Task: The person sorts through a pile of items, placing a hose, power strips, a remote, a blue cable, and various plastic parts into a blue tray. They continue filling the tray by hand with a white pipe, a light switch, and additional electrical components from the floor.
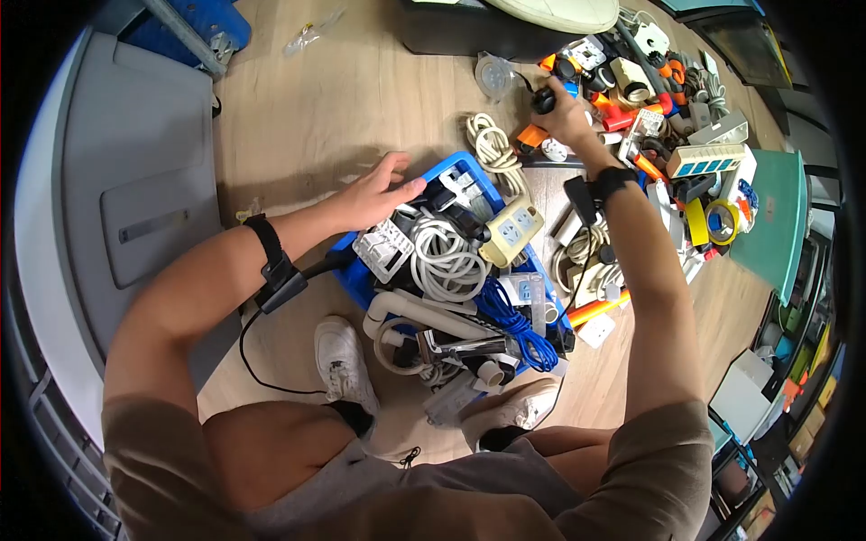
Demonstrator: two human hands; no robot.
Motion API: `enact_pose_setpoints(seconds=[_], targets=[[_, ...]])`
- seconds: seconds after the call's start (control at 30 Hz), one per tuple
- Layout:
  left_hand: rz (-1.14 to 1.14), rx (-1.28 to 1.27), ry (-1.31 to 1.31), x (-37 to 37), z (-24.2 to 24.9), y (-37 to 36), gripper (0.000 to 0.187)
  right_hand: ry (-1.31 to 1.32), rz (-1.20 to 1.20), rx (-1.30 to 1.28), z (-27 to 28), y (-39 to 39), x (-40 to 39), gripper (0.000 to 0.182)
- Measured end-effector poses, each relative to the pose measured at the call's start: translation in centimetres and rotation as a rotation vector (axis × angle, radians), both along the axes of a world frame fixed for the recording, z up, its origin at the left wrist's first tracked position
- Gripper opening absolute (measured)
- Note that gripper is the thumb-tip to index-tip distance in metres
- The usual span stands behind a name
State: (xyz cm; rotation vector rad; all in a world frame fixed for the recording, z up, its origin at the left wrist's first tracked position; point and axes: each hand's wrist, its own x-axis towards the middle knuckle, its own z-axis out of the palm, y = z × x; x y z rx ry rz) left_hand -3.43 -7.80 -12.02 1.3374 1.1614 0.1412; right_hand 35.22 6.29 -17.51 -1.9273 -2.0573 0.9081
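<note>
The left hand lies flat, fingers spread, on the far left rim of the blue plastic bin, which sits on the wooden floor heaped with a coiled grey cable and a beige socket block. Further right, the right hand is closed around a small black plug, lifted above the near edge of the pile of mixed electrical parts on the floor.

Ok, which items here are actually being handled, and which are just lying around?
In hand:
- left hand resting on the rim of the blue bin full of cables and sockets
- right hand gripping a black plug over the floor pile

Lying about:
- coiled white cable
- yellow tape roll
- white power strip
- green mat
</note>
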Motion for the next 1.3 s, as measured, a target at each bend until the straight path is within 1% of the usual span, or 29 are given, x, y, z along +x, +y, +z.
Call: enact_pose_setpoints(seconds=[0.07, 0.1, 0.2, 0.27, 0.3, 0.33, 0.37, 0.43, 0.5, 0.53, 0.57, 0.6, 0.67, 0.7, 0.73, 0.77, 0.8, 0.83, 0.87, 0.9, 0.93, 0.97, 1.0, 1.07, 1.1, 1.13, 1.2, 1.23, 1.3], targets=[[-0.006, -0.004, 0.011, 0.3, 1.1, 0.7, 0.077, 0.191, -0.007, 0.135, 0.2, -0.2, 1.6, 0.054], [0.044, 0.026, -0.026, 0.3, 0.0, 0.7, 0.075, 0.267, -0.024, 0.191, 1.8, -0.9, 1.7, 0.052], [0.060, 0.086, -0.023, 0.5, 0.0, 1.6, 0.073, 0.599, -0.203, -0.052, 10.8, -3.9, -0.5, 0.045], [0.075, 0.099, -0.007, 0.7, 0.9, 2.0, 0.070, 0.640, -0.111, -0.030, 14.4, -5.9, -0.9, 0.043], [0.083, 0.103, -0.018, 0.7, 1.0, 2.2, 0.069, 0.668, -0.113, -0.088, 16.4, -7.1, -1.2, 0.043], [0.092, 0.110, -0.029, 0.9, 1.2, 2.3, 0.068, 0.611, 0.019, 0.011, 17.5, -7.9, -1.0, 0.045], [0.086, 0.112, -0.031, 1.1, 1.4, 2.3, 0.068, 0.647, 0.000, -0.016, 19.0, -9.2, -1.0, 0.047], [0.088, 0.261, -0.157, 1.4, 3.4, 2.2, 0.068, 0.717, 0.004, -0.044, 23.4, -12.1, -1.7, 0.051], [-0.011, 0.653, -0.244, 2.4, 8.3, 1.9, 0.078, 0.782, 0.064, -0.010, 26.9, -14.7, -1.8, 0.059], [-0.110, 0.840, -0.310, 3.1, 11.1, 1.8, 0.085, 0.883, 0.036, -0.025, 28.5, -16.1, -2.2, 0.064], [-0.211, 1.027, -0.377, 3.8, 13.4, 1.4, 0.091, 0.934, 0.076, -0.021, 29.2, -17.3, -2.2, 0.067], [-0.227, 1.026, -0.379, 4.7, 14.5, 0.7, 0.091, 1.054, 0.095, -0.035, 29.8, -18.4, -2.9, 0.070], [-0.286, 1.082, -0.485, 6.1, 16.3, -1.1, 0.099, 1.036, 0.310, -0.010, 29.9, -19.7, -3.8, 0.071], [-0.318, 1.137, -0.432, 6.5, 17.0, -1.9, 0.095, 1.029, 0.317, -0.019, 29.8, -20.5, -4.4, 0.071], [-0.402, 1.007, -0.362, 6.0, 16.8, -2.7, 0.071, 1.022, 0.330, -0.028, 29.5, -21.2, -5.0, 0.071], [-0.522, 0.967, -0.263, 5.2, 15.7, -3.1, 0.058, 1.016, 0.332, 0.051, 28.0, -21.9, -5.5, 0.065], [-0.641, 0.921, -0.163, 4.4, 14.3, -3.4, 0.045, 0.996, 0.258, -0.006, 26.6, -23.0, -6.2, 0.060], [-0.649, 1.004, -0.185, 4.0, 13.1, -3.7, 0.037, 0.965, 0.247, -0.039, 24.6, -24.2, -6.7, 0.053], [-0.659, 1.087, -0.210, 3.8, 12.0, -4.1, 0.029, 0.837, 0.277, -0.036, 22.9, -25.4, -7.0, 0.050], [-0.678, 1.086, -0.216, 3.5, 10.7, -4.6, 0.029, 0.696, 0.367, 0.012, 20.5, -26.6, -6.6, 0.052], [-0.708, 1.136, -0.150, 3.3, 9.4, -5.2, 0.024, 0.586, 0.490, 0.103, 18.8, -27.7, -6.4, 0.059], [-0.735, 1.189, -0.086, 3.3, 8.5, -5.7, 0.019, 0.521, 0.536, 0.069, 17.7, -29.0, -6.4, 0.059], [-0.749, 1.191, -0.096, 3.6, 8.1, -6.0, 0.019, 0.455, 0.582, 0.033, 16.9, -30.0, -6.4, 0.059], [-0.582, 1.182, -0.069, 4.0, 7.6, -6.6, 0.021, 0.459, 0.542, -0.052, 15.9, -31.5, -7.0, 0.059], [-0.624, 1.065, -0.022, 3.8, 7.8, -6.4, 0.042, 0.423, 0.580, -0.074, 16.7, -31.4, -7.2, 0.059], [-0.630, 1.071, -0.027, 3.8, 8.0, -6.5, 0.042, 0.395, 0.605, -0.052, 16.8, -31.6, -7.3, 0.069], [-0.668, 1.069, -0.087, 4.0, 8.5, -6.2, 0.055, 0.296, 0.640, -0.074, 17.4, -31.8, -7.5, 0.077], [-0.758, 1.047, -0.089, 3.8, 8.6, -6.1, 0.065, 0.266, 0.660, -0.053, 17.1, -32.1, -7.4, 0.082], [-0.771, 1.069, -0.132, 3.8, 8.7, -6.7, 0.064, 0.290, 0.637, -0.020, 16.5, -32.4, -7.2, 0.080]])
